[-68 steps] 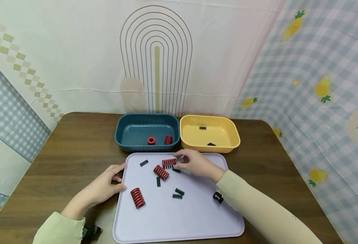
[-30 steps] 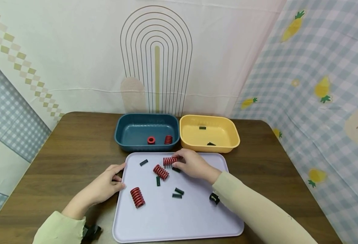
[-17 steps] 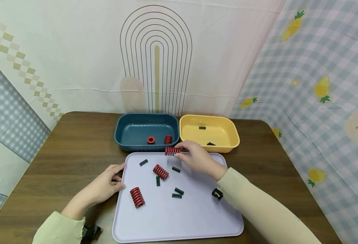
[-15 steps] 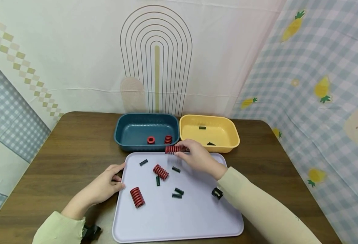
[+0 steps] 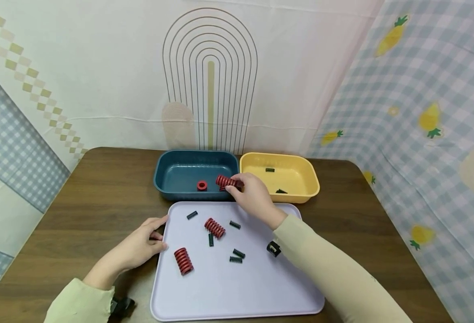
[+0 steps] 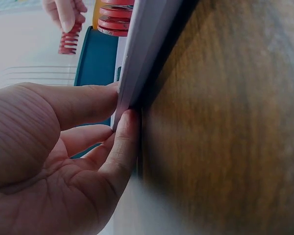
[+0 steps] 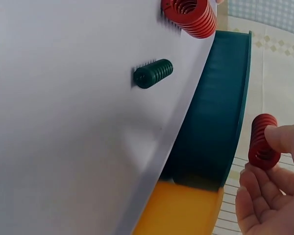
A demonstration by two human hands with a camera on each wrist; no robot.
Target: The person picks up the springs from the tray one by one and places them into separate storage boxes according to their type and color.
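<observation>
My right hand (image 5: 255,197) pinches a red coil spring (image 5: 226,181) between thumb and fingers, above the right end of the blue bin (image 5: 176,196). In the right wrist view that spring (image 7: 263,142) is tilted, apart from the bin. Another red spring, partly hidden below it, and one standing on end (image 5: 202,185) are in the bin. My left hand (image 5: 140,244) rests its thumb and fingertips against the left rim of the lilac tray (image 5: 237,296). Two red springs (image 5: 183,261) and several small dark green springs (image 5: 235,259) lie on the tray.
A yellow bin (image 5: 301,193) stands against the blue bin's right side and contains small dark springs (image 5: 270,170). Both bins are just behind the tray on the wooden table (image 5: 111,188). Patterned cloth (image 5: 120,67) hangs behind and at the sides.
My right hand has lifted the red spring off the tray and carried it back over the blue bin, uncovering a small green spring. My left hand stays at the rim.
</observation>
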